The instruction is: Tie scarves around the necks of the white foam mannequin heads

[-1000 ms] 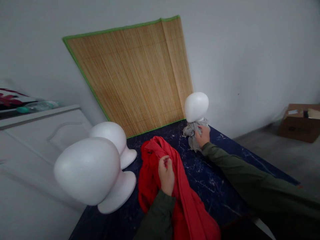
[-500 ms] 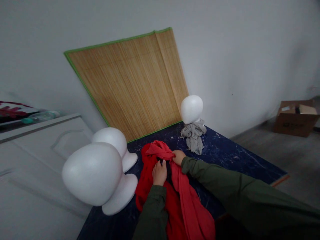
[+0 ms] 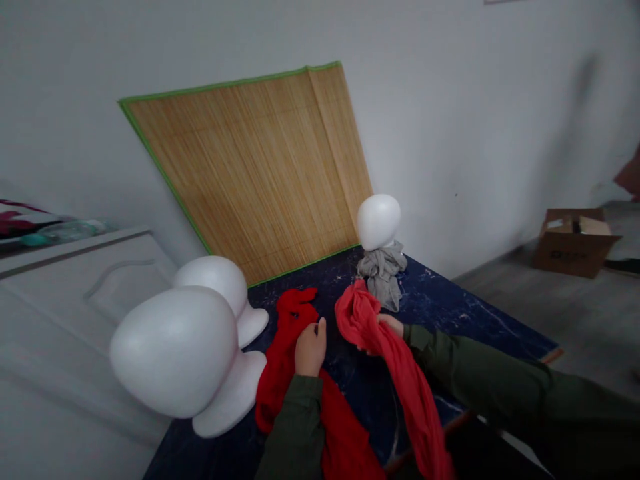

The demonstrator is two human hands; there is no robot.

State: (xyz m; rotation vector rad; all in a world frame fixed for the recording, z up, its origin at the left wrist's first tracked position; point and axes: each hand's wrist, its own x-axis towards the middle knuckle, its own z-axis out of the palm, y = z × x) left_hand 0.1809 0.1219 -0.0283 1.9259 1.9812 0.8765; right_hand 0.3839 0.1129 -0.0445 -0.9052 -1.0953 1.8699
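Note:
A light red scarf (image 3: 405, 373) hangs from my right hand (image 3: 390, 325), whose fingers are wrapped round it near its looped upper end. My left hand (image 3: 311, 348) is closed over a darker red cloth (image 3: 287, 333) that lies bunched on the dark blue marbled table (image 3: 450, 300); its fingertips are partly hidden. A grey scarf (image 3: 383, 267) is wrapped round the base of the far white head form (image 3: 379, 221). Two more white head forms stand at the left, a nearer one (image 3: 175, 350) and one behind it (image 3: 215, 277).
A bamboo mat (image 3: 250, 173) with green edging leans on the wall behind the table. At the left is a white cabinet (image 3: 75, 320) with a plastic bottle (image 3: 65, 232) on top. An open cardboard box (image 3: 573, 250) sits on the floor at the right.
My right hand has moved right with the light red scarf, drawing it away from the darker red cloth. My left hand stays over the darker cloth. The view has shifted slightly.

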